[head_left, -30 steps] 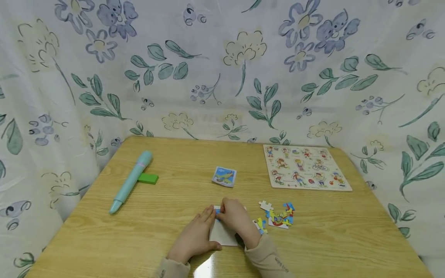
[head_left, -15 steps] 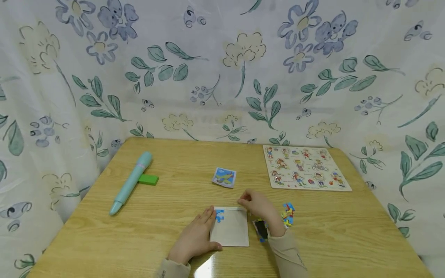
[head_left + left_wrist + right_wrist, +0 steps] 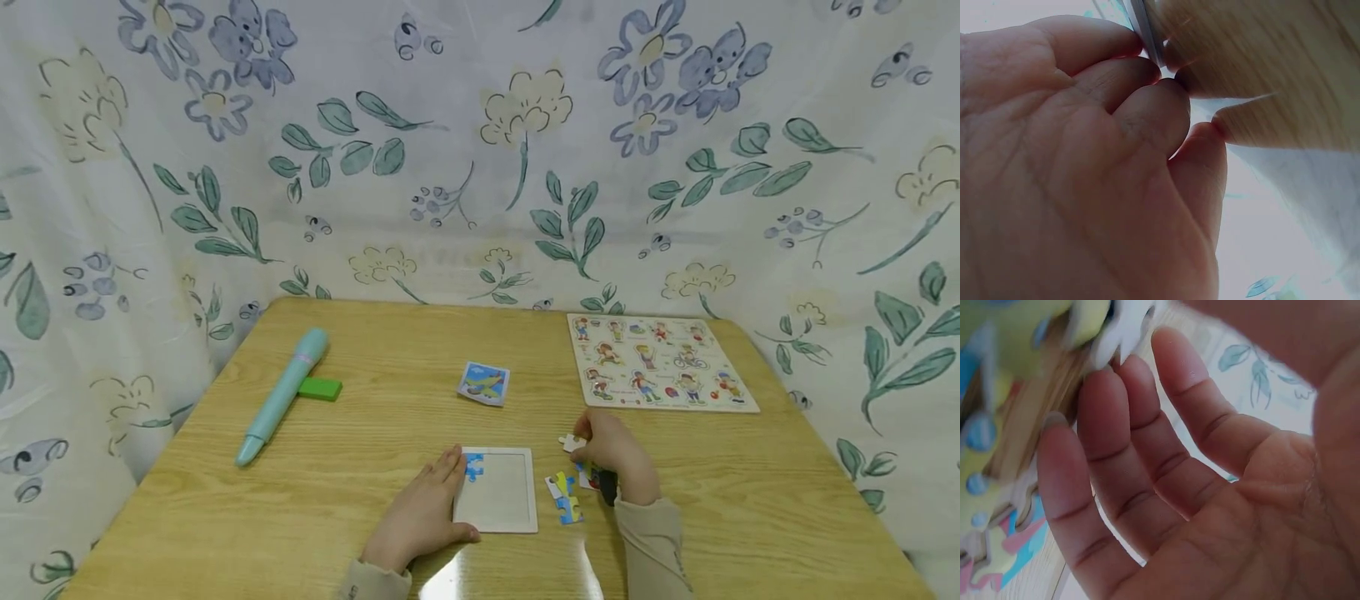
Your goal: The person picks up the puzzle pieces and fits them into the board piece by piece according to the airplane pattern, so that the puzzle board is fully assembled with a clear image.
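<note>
My left hand point(image 3: 422, 510) lies flat along the left side of a square white puzzle tray point(image 3: 534, 500), its fingertips touching the frame. In the left wrist view the tray's edge point(image 3: 1142, 28) stands by the fingertips. One blue jigsaw piece point(image 3: 473, 463) sits in the tray's upper left corner. To the tray's right, my right hand point(image 3: 618, 454) pinches a whitish jigsaw piece point(image 3: 572, 444) between thumb and index finger, low at the table. The right wrist view has this piece point(image 3: 1125, 328) at the fingertips. The hand partly hides a heap of colourful pieces point(image 3: 589, 477).
Yellow-and-blue jigsaw pieces point(image 3: 566, 498) lie between tray and heap. Behind the tray rests a small airplane picture card point(image 3: 484, 383). A wooden figure board point(image 3: 663, 362) is at back right. At left are a long turquoise pen-shaped object point(image 3: 283, 396) and a green block point(image 3: 320, 389).
My right hand has let go of the blue piece in the tray's corner and moved right to the whitish piece. My left hand has stayed on the tray's edge.
</note>
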A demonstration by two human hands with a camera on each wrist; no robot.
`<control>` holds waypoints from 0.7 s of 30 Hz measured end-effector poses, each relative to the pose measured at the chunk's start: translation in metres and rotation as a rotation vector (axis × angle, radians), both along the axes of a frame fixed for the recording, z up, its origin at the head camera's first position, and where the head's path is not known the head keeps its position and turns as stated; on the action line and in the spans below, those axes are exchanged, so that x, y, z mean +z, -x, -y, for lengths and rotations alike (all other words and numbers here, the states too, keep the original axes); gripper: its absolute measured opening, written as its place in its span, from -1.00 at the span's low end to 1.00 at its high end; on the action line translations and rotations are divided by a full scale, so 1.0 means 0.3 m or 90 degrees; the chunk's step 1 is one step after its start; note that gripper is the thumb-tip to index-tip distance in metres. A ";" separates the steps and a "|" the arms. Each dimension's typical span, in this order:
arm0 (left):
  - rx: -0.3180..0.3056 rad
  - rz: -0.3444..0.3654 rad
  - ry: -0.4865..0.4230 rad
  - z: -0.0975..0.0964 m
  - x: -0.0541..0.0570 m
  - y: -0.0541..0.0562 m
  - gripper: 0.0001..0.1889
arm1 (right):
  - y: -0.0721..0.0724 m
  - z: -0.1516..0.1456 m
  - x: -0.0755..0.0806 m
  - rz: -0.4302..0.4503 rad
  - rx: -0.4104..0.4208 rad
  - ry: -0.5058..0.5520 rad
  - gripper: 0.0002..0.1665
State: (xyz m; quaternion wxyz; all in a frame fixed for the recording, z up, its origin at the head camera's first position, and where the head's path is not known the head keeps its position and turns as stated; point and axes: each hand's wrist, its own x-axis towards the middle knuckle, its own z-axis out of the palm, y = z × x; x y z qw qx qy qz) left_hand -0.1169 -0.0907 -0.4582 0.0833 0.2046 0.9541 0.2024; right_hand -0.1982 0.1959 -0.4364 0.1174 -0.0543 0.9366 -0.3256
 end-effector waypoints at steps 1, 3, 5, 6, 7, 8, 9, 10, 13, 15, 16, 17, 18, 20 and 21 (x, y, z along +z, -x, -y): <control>0.000 0.001 0.000 0.000 0.000 -0.001 0.08 | 0.000 0.001 -0.001 0.002 0.000 0.001 -0.63; 0.001 0.002 -0.006 -0.001 0.000 -0.002 0.08 | 0.000 0.004 -0.007 0.000 -0.003 -0.002 -0.68; 0.001 0.001 -0.008 -0.001 -0.001 -0.003 0.08 | 0.001 0.006 -0.010 -0.004 -0.004 -0.005 -0.72; 0.002 0.002 -0.008 -0.001 -0.002 -0.003 0.08 | 0.002 0.007 -0.012 -0.004 -0.006 -0.003 -0.77; 0.002 0.003 -0.009 -0.001 -0.002 -0.002 0.08 | 0.002 0.008 -0.014 -0.005 -0.010 -0.004 -0.82; 0.003 0.004 -0.010 -0.001 -0.002 -0.002 0.08 | 0.003 0.009 -0.016 -0.007 -0.012 -0.005 -0.86; 0.003 0.005 -0.008 -0.001 -0.002 -0.002 0.08 | 0.004 0.010 -0.017 -0.008 -0.014 -0.006 -0.89; 0.003 0.006 -0.006 -0.001 -0.003 -0.001 0.08 | 0.004 0.012 -0.018 -0.010 -0.015 -0.007 -0.92; 0.004 0.007 -0.003 -0.002 -0.004 -0.001 0.08 | 0.006 0.017 -0.021 -0.008 -0.023 -0.013 -0.85; 0.005 0.007 -0.003 -0.002 -0.004 -0.001 0.08 | 0.006 0.021 -0.021 0.000 -0.019 -0.020 -0.74; 0.005 0.007 -0.003 -0.002 -0.005 -0.001 0.08 | 0.006 0.023 -0.021 0.005 -0.016 -0.023 -0.69; 0.005 0.007 -0.003 -0.002 -0.005 -0.002 0.08 | 0.006 0.026 -0.021 0.008 -0.013 -0.027 -0.65; 0.005 0.006 -0.003 -0.002 -0.005 -0.002 0.08 | 0.005 0.028 -0.020 0.010 -0.007 -0.028 -0.62; 0.005 0.006 -0.004 -0.002 -0.005 -0.002 0.08 | 0.005 0.031 -0.021 0.010 0.004 -0.033 -0.63; 0.004 0.006 -0.004 -0.002 -0.005 -0.002 0.08 | 0.004 0.031 -0.023 0.009 0.007 -0.028 -0.67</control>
